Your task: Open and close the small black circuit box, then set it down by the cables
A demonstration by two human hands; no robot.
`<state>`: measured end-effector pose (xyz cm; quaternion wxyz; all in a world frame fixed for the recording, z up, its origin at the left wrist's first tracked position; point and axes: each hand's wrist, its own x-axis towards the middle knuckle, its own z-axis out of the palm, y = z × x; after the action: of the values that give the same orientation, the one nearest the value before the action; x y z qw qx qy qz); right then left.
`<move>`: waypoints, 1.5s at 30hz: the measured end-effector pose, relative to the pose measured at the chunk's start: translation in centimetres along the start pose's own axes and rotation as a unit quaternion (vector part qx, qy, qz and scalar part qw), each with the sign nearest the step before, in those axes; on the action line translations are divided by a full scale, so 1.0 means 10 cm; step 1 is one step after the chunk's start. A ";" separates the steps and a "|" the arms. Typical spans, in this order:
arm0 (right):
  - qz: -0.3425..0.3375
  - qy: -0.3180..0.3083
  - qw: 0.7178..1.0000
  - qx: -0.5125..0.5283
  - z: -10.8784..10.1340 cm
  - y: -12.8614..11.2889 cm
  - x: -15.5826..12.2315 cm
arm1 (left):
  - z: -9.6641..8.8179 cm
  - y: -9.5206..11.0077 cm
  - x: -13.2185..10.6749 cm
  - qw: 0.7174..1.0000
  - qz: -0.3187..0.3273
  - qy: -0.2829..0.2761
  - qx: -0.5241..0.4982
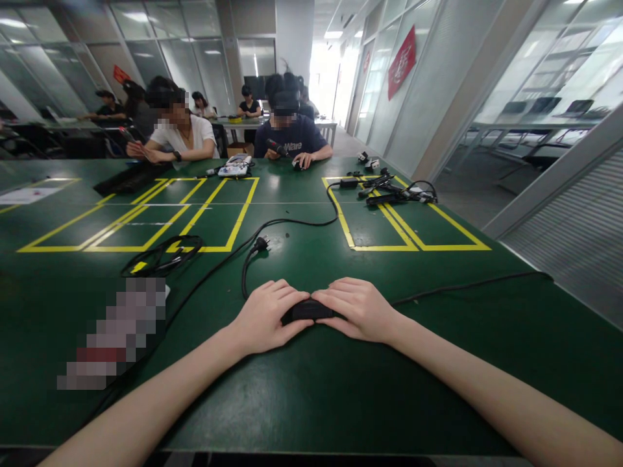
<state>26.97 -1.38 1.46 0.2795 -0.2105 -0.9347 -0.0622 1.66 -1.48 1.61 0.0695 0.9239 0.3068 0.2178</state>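
Note:
Both hands close round a black power adapter (pixel 313 311) that lies on the green table (pixel 370 402) in front of me. My left hand (pixel 272 314) grips its left end, with the thumb on the near side and the fingers on the far side. My right hand (pixel 363 308) holds the right end in the same way, and the fingertips of both hands nearly meet over the top. From behind my left hand a short black cord runs to a plug (pixel 261 244) on the table. Another thin black cable (pixel 467 283) leads off to the right beside my right hand.
A coiled black cable (pixel 163 255) lies at the left, above a blurred-out object (pixel 117 334). A long cord with a black block (pixel 348 184) crosses the table. Black gear (pixel 389 191) is heaped at the far right. Two people (pixel 292 133) sit across the table, holding things.

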 end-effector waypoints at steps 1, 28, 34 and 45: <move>-0.004 -0.002 1.000 -0.004 0.00 0.00 0.00 | 0.01 0.01 0.00 1.000 0.001 0.007 0.001; -0.022 0.059 0.995 -0.074 0.04 -0.03 0.01 | -0.02 0.05 0.06 0.925 -0.210 0.000 -0.316; 0.100 0.010 0.995 0.002 0.08 -0.03 -0.03 | 0.01 0.04 0.00 0.982 -0.098 0.084 -0.138; 0.096 0.006 0.995 0.040 0.11 -0.01 -0.05 | 0.05 -0.01 -0.01 0.996 -0.046 0.047 -0.065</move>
<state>26.77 -1.44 0.30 0.2979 -0.2876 -0.9102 0.0008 1.81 -1.46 1.14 0.1251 0.8910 0.3373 0.2769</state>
